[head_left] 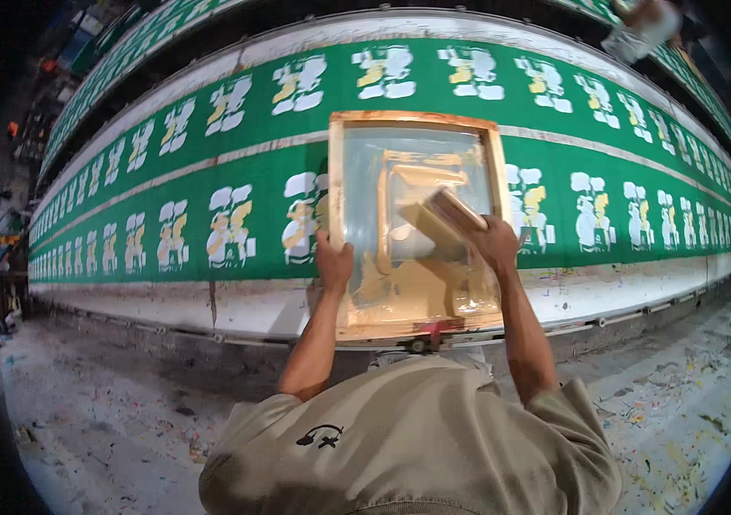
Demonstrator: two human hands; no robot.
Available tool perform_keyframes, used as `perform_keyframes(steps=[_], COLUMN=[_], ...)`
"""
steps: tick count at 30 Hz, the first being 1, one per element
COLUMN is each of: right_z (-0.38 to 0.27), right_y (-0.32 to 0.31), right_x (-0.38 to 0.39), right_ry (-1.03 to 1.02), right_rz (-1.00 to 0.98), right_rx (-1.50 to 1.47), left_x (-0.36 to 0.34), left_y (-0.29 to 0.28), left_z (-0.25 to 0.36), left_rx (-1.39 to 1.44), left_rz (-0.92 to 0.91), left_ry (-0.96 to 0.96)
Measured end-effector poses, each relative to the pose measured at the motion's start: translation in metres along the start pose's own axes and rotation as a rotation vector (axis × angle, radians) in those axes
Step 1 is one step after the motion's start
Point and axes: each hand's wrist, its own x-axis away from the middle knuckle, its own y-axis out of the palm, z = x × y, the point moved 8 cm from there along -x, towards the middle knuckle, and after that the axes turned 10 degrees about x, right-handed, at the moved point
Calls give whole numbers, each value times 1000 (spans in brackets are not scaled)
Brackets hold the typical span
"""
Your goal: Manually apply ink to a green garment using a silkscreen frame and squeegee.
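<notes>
Gripping the near-left rail of the wooden-framed printing screen (pixel 418 221), left hand (pixel 333 262) has its grip clamped on the wood. Right hand (pixel 492 240), grip wrapped round a flat wooden-backed squeegee (pixel 444 216), holds it tilted on the mesh. The screen lies flat on the long bench (pixel 606 292) over green printed cloth (pixel 236 172). Risk: the frame could slip under the stroke and smear the print. Both forearms extended, elbows low.
</notes>
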Motion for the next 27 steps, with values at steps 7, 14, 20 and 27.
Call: perform_keyframes(steps=[7, 14, 20, 27], right_z=[237, 332, 352, 208], right_y=[-24, -50, -31, -50], right_x=[27, 59, 74, -26], right_ry=[657, 776, 604, -368], right_rz=[-122, -128, -86, -115], right_rx=[-731, -1104, -692, 104], left_x=[49, 115, 114, 102], left_y=[143, 229, 236, 324], left_z=[53, 67, 82, 181], left_rx=[67, -138, -452, 32], left_rz=[92, -16, -143, -445], left_ry=[22, 104, 254, 561])
